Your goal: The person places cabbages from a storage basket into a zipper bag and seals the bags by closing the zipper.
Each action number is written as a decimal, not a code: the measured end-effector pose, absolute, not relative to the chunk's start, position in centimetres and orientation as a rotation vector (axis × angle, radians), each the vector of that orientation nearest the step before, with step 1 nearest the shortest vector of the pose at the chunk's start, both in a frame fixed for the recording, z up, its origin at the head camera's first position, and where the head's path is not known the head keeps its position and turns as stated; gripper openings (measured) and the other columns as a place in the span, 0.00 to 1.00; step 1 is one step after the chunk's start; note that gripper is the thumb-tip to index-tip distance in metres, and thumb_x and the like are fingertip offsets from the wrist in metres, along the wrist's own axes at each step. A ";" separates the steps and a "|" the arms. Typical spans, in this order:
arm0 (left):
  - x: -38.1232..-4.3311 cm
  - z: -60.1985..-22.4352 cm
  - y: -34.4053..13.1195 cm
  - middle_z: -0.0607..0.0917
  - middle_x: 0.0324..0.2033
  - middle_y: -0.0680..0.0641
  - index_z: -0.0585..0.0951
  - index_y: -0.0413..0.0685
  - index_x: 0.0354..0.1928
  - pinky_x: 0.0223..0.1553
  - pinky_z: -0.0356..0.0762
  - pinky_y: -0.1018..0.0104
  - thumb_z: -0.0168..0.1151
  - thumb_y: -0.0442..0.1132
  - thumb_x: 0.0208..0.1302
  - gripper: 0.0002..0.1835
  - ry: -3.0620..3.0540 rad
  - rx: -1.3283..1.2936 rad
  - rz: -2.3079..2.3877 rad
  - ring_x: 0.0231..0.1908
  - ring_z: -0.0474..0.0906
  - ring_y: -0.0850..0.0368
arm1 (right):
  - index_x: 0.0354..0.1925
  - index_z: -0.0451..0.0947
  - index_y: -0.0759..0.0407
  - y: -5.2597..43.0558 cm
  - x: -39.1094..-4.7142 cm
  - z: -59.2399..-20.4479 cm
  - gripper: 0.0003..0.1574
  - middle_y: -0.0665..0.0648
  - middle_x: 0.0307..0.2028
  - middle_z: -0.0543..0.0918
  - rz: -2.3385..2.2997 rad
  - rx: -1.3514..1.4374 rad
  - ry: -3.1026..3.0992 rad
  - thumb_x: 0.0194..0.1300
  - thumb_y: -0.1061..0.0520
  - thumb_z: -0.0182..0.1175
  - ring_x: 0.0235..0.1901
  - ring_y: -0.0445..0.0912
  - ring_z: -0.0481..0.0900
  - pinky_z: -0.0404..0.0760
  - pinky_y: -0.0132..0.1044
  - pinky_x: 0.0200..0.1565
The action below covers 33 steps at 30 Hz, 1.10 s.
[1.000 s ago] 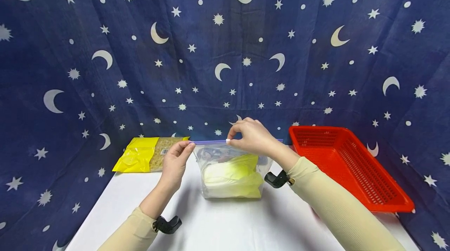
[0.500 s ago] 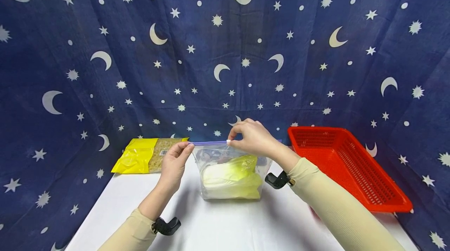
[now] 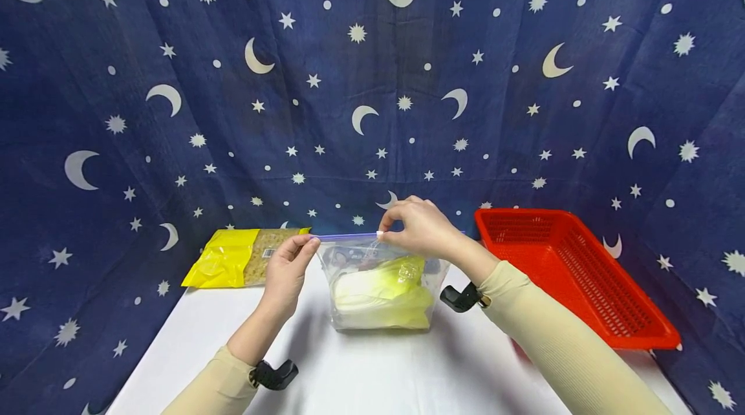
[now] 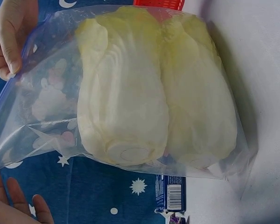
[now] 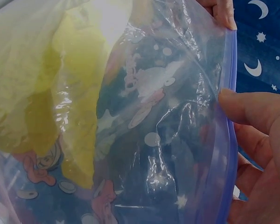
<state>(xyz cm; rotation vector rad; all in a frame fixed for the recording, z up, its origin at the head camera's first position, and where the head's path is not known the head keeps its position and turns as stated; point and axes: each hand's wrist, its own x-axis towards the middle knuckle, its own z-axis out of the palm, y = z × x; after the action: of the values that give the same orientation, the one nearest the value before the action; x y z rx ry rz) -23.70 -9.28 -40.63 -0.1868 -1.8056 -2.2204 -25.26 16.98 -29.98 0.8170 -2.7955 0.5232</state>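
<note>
A clear zip bag (image 3: 343,258) with a purple zip stands upright on the white table in the head view. Two pale napa cabbages (image 4: 123,93) lie side by side within it, plainest in the left wrist view. My left hand (image 3: 285,276) pinches the bag's top left corner between thumb and fingers. On the zip line, my right hand (image 3: 420,227) pinches the white slider (image 3: 379,235), left of the middle of the zip. The right part of the zip is partly hidden behind that hand. Printed pictures on the bag show in the right wrist view.
A yellow packet (image 3: 224,260) with a tan see-through part lies at the back left. At the right stands a red plastic basket (image 3: 550,266). In the left wrist view a dark blue item with a barcode (image 4: 173,197) shows below the bag. A patterned blue cloth (image 3: 372,79) hangs behind.
Relative to my left hand, my right hand and the slider have shifted very slightly right. The bag and both grips look otherwise the same.
</note>
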 end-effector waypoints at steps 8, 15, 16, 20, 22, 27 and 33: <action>-23.7 -40.7 -9.4 0.83 0.35 0.58 0.84 0.42 0.42 0.55 0.74 0.67 0.63 0.30 0.71 0.03 -1.799 -0.179 -2.232 0.45 0.77 0.59 | 0.34 0.86 0.42 17.1 -25.2 -30.0 0.04 0.38 0.39 0.84 0.524 0.828 -2.792 0.63 0.46 0.71 0.54 0.50 0.76 0.68 0.52 0.61; -23.7 -40.7 -9.4 0.84 0.36 0.57 0.84 0.43 0.42 0.56 0.74 0.67 0.65 0.32 0.70 0.02 -1.800 -0.169 -2.235 0.45 0.78 0.59 | 0.33 0.86 0.41 17.4 -25.1 -29.9 0.03 0.39 0.39 0.84 0.523 0.808 -2.810 0.63 0.46 0.71 0.55 0.50 0.75 0.67 0.52 0.63; -23.7 -40.7 -9.4 0.84 0.36 0.57 0.84 0.44 0.42 0.55 0.74 0.67 0.65 0.32 0.70 0.02 -1.800 -0.168 -2.234 0.45 0.78 0.59 | 0.34 0.86 0.41 17.5 -25.1 -29.9 0.03 0.39 0.39 0.84 0.525 0.803 -2.814 0.63 0.46 0.71 0.55 0.50 0.75 0.67 0.53 0.63; -23.7 -40.8 -9.4 0.84 0.36 0.57 0.84 0.44 0.42 0.55 0.74 0.67 0.65 0.31 0.70 0.02 -1.796 -0.176 -2.235 0.45 0.78 0.58 | 0.34 0.86 0.41 17.6 -25.1 -30.0 0.03 0.40 0.39 0.84 0.536 0.790 -2.825 0.63 0.47 0.71 0.55 0.50 0.75 0.66 0.53 0.64; -23.7 -40.8 -9.4 0.84 0.36 0.58 0.84 0.44 0.42 0.55 0.74 0.67 0.64 0.31 0.70 0.03 -1.795 -0.180 -2.237 0.45 0.78 0.58 | 0.34 0.86 0.41 17.7 -25.0 -29.9 0.03 0.40 0.39 0.84 0.540 0.789 -2.825 0.63 0.47 0.71 0.55 0.50 0.75 0.66 0.53 0.64; -23.7 -40.7 -9.4 0.84 0.36 0.57 0.84 0.43 0.42 0.55 0.74 0.67 0.64 0.31 0.70 0.02 -1.795 -0.183 -2.240 0.45 0.78 0.58 | 0.34 0.87 0.41 17.9 -25.0 -29.9 0.03 0.39 0.40 0.84 0.546 0.796 -2.821 0.63 0.47 0.71 0.56 0.50 0.75 0.66 0.54 0.64; -23.8 -40.7 -9.3 0.84 0.36 0.58 0.84 0.43 0.42 0.55 0.74 0.67 0.64 0.31 0.70 0.02 -1.792 -0.178 -2.239 0.45 0.77 0.58 | 0.33 0.87 0.40 18.3 -25.0 -29.8 0.02 0.39 0.39 0.84 0.559 0.814 -2.810 0.63 0.47 0.71 0.55 0.50 0.75 0.66 0.54 0.63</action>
<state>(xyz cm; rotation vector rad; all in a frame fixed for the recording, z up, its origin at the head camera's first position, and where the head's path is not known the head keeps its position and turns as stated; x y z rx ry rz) -23.79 -9.28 -40.65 -0.1784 -1.7921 -2.2395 -24.95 18.32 -29.77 0.8142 -2.8105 0.5590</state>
